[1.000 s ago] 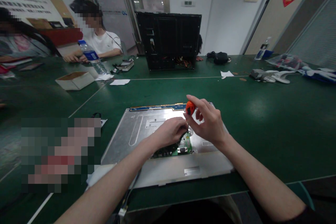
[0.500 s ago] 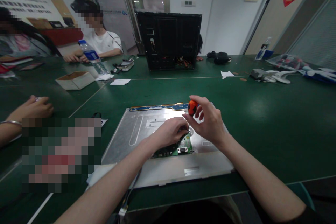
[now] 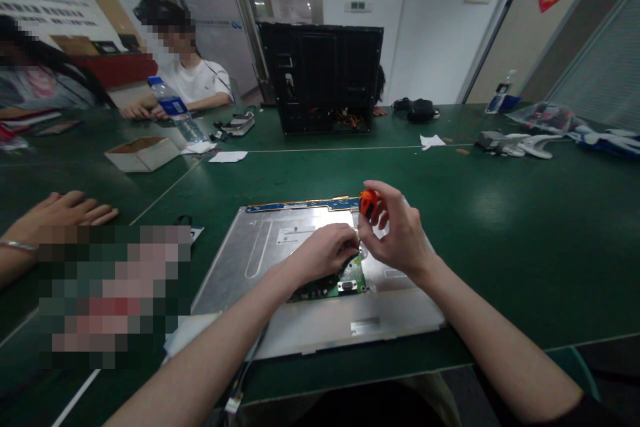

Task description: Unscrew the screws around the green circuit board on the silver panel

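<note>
A flat metal display panel (image 3: 280, 333) lies on the green table in front of me, with a blue circuit strip (image 3: 300, 205) along its far edge. On its middle sits a green circuit board (image 3: 357, 275). My right hand (image 3: 395, 230) grips the orange and black handle of a screwdriver (image 3: 369, 203), held upright with its shaft pointing down at the board's far right corner. Beside the shaft, my left hand (image 3: 327, 248) rests low over the board with its fingers pinched together; what they hold is hidden. Part of the board is covered by this hand.
Another person's hand (image 3: 65, 217) lies on the table at the left. Beyond are an open box (image 3: 143, 154), a water bottle (image 3: 175, 110) and a large black casing (image 3: 325, 80). Gloves (image 3: 530, 145) lie at the far right. A cable (image 3: 245, 373) hangs near my left forearm.
The fingers of my right hand have shifted slightly around the screwdriver handle. My left hand stays in place. The other person's hand at the left has opened and spread out flat.
</note>
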The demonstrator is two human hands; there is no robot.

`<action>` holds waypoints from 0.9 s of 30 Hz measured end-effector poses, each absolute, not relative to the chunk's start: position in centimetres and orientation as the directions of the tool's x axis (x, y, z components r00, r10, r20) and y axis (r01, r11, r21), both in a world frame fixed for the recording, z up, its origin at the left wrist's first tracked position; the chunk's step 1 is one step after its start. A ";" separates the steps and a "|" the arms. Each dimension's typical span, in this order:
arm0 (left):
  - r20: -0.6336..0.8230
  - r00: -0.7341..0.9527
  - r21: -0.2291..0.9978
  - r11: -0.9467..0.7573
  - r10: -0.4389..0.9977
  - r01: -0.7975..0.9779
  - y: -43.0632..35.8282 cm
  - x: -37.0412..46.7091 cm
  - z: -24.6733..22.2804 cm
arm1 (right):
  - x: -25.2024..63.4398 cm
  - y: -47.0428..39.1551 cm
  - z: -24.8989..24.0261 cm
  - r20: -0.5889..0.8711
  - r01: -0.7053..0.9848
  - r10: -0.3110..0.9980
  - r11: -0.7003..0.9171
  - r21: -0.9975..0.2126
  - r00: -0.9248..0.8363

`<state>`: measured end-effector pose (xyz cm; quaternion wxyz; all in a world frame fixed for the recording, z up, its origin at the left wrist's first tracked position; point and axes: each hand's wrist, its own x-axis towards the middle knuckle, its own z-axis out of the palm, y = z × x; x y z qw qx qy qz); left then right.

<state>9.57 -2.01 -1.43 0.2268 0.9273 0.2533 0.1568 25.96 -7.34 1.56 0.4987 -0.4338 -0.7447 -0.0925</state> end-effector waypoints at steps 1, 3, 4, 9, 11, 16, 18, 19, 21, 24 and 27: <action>0.177 0.823 0.492 -0.773 0.540 0.401 -2.0 9.6 -1.4 | 25.9 -7.3 1.6 0.823 0.739 0.554 0.606 -0.293 -0.128; 0.182 0.825 0.468 -0.785 0.535 0.406 -2.0 9.6 -1.5 | 25.9 -7.3 1.6 0.826 0.742 0.548 0.607 -0.285 -0.130; 0.186 0.826 0.456 -0.792 0.532 0.407 -1.9 9.6 -1.6 | 26.0 -7.3 1.6 0.830 0.742 0.542 0.610 -0.279 -0.133; 0.180 0.830 0.434 -0.800 0.528 0.415 -1.8 9.6 -1.9 | 26.1 -7.2 1.6 0.822 0.750 0.544 0.611 -0.252 -0.167; 0.176 0.830 0.438 -0.797 0.529 0.415 -1.7 9.6 -1.9 | 26.2 -7.2 1.7 0.818 0.763 0.547 0.601 -0.239 -0.175; 0.187 0.828 0.458 -0.793 0.529 0.403 -1.9 9.6 -1.6 | 26.1 -7.3 1.8 0.827 0.769 0.530 0.602 -0.214 -0.185; 0.188 0.827 0.474 -0.786 0.530 0.397 -2.0 9.6 -1.4 | 26.1 -7.3 1.7 0.826 0.758 0.533 0.611 -0.228 -0.182; 0.189 0.825 0.482 -0.783 0.532 0.394 -2.1 9.6 -1.4 | 26.1 -7.3 1.6 0.825 0.749 0.536 0.619 -0.237 -0.181; 0.188 0.826 0.494 -0.778 0.532 0.389 -2.1 9.6 -1.3 | 26.1 -7.3 1.5 0.824 0.732 0.535 0.635 -0.248 -0.185; 0.194 0.829 0.476 -0.789 0.524 0.388 -1.9 9.6 -1.6 | 26.1 -7.3 1.4 0.828 0.728 0.527 0.643 -0.240 -0.193; 0.199 0.831 0.441 -0.805 0.519 0.397 -1.7 9.6 -1.9 | 26.1 -7.2 1.4 0.828 0.745 0.533 0.621 -0.244 -0.173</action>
